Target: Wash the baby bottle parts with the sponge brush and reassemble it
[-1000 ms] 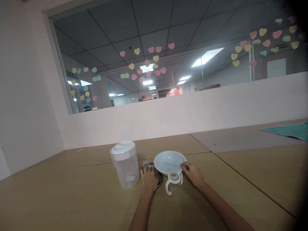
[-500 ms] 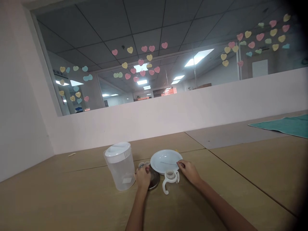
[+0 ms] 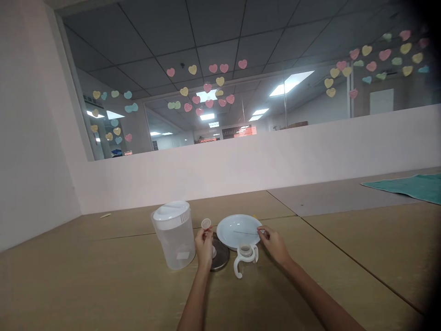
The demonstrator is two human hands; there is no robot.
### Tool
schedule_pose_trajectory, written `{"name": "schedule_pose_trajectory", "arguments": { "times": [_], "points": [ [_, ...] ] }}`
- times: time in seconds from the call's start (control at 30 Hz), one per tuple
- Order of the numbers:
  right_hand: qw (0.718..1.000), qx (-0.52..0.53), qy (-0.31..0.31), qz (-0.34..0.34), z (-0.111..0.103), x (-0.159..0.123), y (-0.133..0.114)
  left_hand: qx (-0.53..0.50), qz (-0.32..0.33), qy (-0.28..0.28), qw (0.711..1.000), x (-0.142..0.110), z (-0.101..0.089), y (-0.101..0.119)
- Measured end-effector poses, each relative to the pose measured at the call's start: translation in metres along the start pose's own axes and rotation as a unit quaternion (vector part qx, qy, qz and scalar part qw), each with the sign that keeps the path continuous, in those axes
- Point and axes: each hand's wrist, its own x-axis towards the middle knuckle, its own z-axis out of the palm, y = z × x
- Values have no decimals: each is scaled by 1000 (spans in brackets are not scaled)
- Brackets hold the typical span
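Note:
My left hand (image 3: 204, 248) is closed on a small round whitish cap-like piece (image 3: 206, 224), held up above a dark round metal lid (image 3: 222, 257). My right hand (image 3: 273, 242) pinches one end of a thin wire-like stick (image 3: 245, 233), which reaches left over the white bowl (image 3: 229, 224). In front of the bowl, between my hands, sits a white plastic piece with a round collar and a curved handle (image 3: 238, 266). Close to the left hand stands a translucent plastic pitcher (image 3: 177, 246) with a white lid (image 3: 172, 211).
The wooden table (image 3: 113, 276) has seams between its boards. A teal cloth (image 3: 409, 186) lies at the far right. A small flat scrap (image 3: 105, 215) rests at the back left. Behind the table rises a white wall (image 3: 220, 170) below a window with heart-shaped notes.
My left hand has turned and raised the small round piece, so its face now shows. The right hand keeps its pinch on the thin stick over the bowl. The view has shifted slightly.

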Motion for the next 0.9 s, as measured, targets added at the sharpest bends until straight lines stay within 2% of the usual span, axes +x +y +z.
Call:
{"name": "schedule_pose_trajectory", "arguments": {
  "times": [0.17, 0.33, 0.43, 0.53, 0.63, 0.77, 0.83, 0.9],
  "points": [
    [1000, 13, 7, 0, 1, 1, 0, -2, 58, -70, 996, -6, 14, 5],
    [999, 31, 21, 7, -4, 1, -6, 50, 122, -156, 979, -21, 20, 12],
    [998, 59, 31, 9, -9, 3, -13, 108, 162, -215, 957, -32, 20, 17],
    [994, 107, 14, 12, -9, 10, -21, 203, 196, -273, 920, -39, 21, 18],
    [988, 140, -57, 16, 0, 23, -31, 247, 206, -282, 904, -43, 22, 14],
    [978, 138, -159, -3, 24, 43, -47, 280, 227, -272, 892, -45, 23, 4],
    [975, 129, -181, -16, 36, 51, -55, 289, 234, -262, 891, -46, 24, 0],
    [979, 118, -165, -29, 41, 58, -65, 291, 231, -247, 895, -47, 25, -3]
  ]
}}
